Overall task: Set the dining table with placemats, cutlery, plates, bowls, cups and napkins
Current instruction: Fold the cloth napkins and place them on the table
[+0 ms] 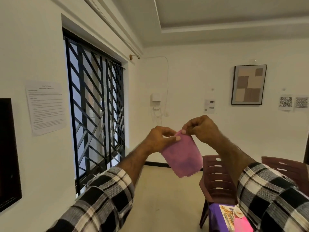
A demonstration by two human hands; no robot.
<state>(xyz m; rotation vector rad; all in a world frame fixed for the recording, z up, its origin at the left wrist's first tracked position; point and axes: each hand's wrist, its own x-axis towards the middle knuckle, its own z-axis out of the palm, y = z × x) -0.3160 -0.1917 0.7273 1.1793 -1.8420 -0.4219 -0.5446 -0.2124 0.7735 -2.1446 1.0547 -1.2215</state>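
Note:
A small pink cloth napkin (pixel 182 158) with a zigzag lower edge hangs in the air at chest height. My left hand (pixel 160 139) pinches its upper left corner between thumb and fingers. My right hand (pixel 200 129) pinches the upper right corner, close beside the left. At the bottom right, a corner of the table (pixel 215 213) with a purple cover shows a patterned placemat (pixel 227 215) and a bright pink piece (pixel 242 223) on it. The rest of the table is hidden by my right sleeve.
A dark brown plastic chair (pixel 217 180) stands behind the table corner, and another chair (pixel 287 166) is at the right edge. A barred window (pixel 95 106) fills the left wall. Beige floor (pixel 160 190) lies between window and chairs.

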